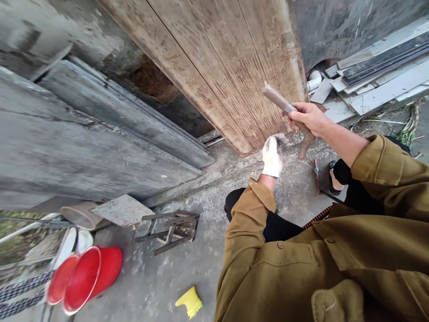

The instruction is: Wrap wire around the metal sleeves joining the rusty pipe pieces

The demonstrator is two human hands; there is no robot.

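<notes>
Forked stick (305, 141), gripped in the right hand (306, 117), slanted up in front of the plank panel (231, 67), the largest thing near the hands, which rose just beyond both. Red buckets (112, 267) lay well off on the left hand's outer side, with a low wooden frame (171, 231) between them and the left hand (272, 156); neither showed any use. The right hand, bare, had its fingers closed round the stick, whose forked end stuck out below the palm. The left hand, gloved in white, was curled partly closed near the panel's bottom edge (whether it pinched anything, or touched the wood, I could not tell). Nearer the body than the right hand, a short rod (316, 179) lay on the ground. Smallest was the wire coil (289, 108), right by the right thumb: its turns already circled the stick, so the winding seemed largely done, though whether its ends needed fastening could not be seen.
</notes>
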